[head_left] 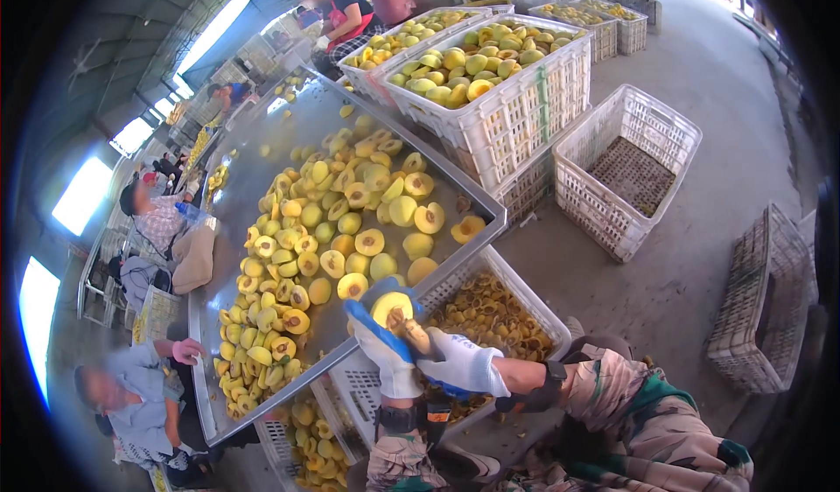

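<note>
metal fills the left middle of the view: a long steel table tilted through the frame, heaped with halved yellow peaches, many lying cut face up with dark pit hollows showing. beyond its far end stand two full white crates of whole yellow-green peaches, stacked on further crates, and just to their right an empty white crate sits on the concrete floor. another stack of crates lies at the right edge. below the table's near corner a white crate of pits and scraps sits just beside the person's knees, and a lower crate of peach halves shows under the table edge. other people sit along the far side of the table, one with a pink-gloved hand resting on its rim.

at the near edge of the table, both of the person's hands wear white and blue gloves. the left hand is closed around a peach half, which it holds cut face up over the gap between table edge and pit crate. the right hand touches the lower edge of the same half, its fingers curled tight around something small; what it grips is too hidden to tell.
</note>
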`<action>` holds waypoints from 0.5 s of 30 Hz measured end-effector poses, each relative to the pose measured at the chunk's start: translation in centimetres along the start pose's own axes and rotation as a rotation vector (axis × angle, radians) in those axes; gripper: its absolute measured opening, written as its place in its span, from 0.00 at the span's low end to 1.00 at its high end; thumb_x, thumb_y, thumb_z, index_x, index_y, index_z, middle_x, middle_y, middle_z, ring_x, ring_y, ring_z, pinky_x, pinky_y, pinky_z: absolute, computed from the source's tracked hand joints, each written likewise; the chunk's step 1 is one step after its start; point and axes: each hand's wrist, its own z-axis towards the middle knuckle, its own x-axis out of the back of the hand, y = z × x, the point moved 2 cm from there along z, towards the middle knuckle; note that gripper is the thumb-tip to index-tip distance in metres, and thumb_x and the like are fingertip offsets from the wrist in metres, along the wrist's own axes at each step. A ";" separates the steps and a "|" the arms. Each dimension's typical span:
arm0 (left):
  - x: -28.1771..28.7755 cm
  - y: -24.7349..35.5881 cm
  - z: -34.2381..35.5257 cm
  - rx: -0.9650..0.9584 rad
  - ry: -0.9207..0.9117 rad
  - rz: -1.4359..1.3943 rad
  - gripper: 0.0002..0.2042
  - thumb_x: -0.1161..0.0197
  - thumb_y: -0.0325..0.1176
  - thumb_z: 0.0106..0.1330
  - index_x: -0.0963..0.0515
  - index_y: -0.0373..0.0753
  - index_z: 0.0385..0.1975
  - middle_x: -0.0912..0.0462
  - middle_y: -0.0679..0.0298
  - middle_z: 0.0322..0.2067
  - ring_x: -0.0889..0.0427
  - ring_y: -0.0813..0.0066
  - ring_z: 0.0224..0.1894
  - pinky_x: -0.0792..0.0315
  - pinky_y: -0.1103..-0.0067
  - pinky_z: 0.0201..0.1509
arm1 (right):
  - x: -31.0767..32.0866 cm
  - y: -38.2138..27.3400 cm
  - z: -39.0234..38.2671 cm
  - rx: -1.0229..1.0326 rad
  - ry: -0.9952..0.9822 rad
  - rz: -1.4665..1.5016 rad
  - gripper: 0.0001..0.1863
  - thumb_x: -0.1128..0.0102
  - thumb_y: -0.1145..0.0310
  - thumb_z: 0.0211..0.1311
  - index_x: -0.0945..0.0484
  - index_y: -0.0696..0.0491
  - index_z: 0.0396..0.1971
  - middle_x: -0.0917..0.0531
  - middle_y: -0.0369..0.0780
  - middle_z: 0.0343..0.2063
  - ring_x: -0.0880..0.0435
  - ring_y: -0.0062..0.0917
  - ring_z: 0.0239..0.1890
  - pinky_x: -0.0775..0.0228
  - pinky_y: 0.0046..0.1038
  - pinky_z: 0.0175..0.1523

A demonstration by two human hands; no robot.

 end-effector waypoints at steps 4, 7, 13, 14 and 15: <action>0.4 -0.2 0.0 -0.068 -0.061 0.105 0.30 0.62 0.59 0.69 0.28 0.33 0.41 0.21 0.58 0.32 0.21 0.66 0.27 0.22 0.75 0.30 | 0.2 0.4 -0.5 -0.140 -0.192 0.339 0.18 0.44 0.62 0.60 0.30 0.55 0.46 0.22 0.36 0.26 0.24 0.19 0.25 0.31 0.24 0.27; 0.7 0.0 -0.3 -0.002 0.119 0.147 0.26 0.62 0.52 0.72 0.27 0.32 0.41 0.21 0.58 0.37 0.22 0.68 0.36 0.23 0.78 0.35 | -0.2 0.5 -0.6 -0.114 -0.219 0.308 0.18 0.45 0.61 0.58 0.30 0.55 0.45 0.20 0.41 0.30 0.20 0.26 0.28 0.29 0.28 0.30; 0.1 0.9 -0.6 0.186 -0.072 0.042 0.25 0.59 0.54 0.70 0.28 0.34 0.33 0.23 0.59 0.22 0.24 0.67 0.20 0.26 0.77 0.24 | -1.0 1.8 -0.1 0.018 -0.257 0.389 0.20 0.46 0.59 0.60 0.29 0.55 0.48 0.20 0.38 0.30 0.21 0.24 0.29 0.31 0.27 0.32; 0.3 1.0 -0.4 0.238 -0.125 -0.017 0.24 0.59 0.53 0.70 0.28 0.35 0.32 0.23 0.59 0.19 0.25 0.66 0.17 0.27 0.77 0.21 | -1.3 2.2 0.0 0.046 -0.372 0.521 0.20 0.47 0.59 0.61 0.29 0.55 0.48 0.20 0.37 0.28 0.21 0.23 0.29 0.32 0.26 0.32; 0.7 1.1 0.2 0.346 -0.045 -0.027 0.24 0.58 0.54 0.70 0.28 0.35 0.32 0.23 0.59 0.20 0.25 0.66 0.17 0.27 0.76 0.20 | -1.5 2.7 0.1 0.058 -0.416 0.581 0.16 0.47 0.60 0.63 0.28 0.52 0.46 0.22 0.32 0.25 0.23 0.17 0.26 0.34 0.21 0.28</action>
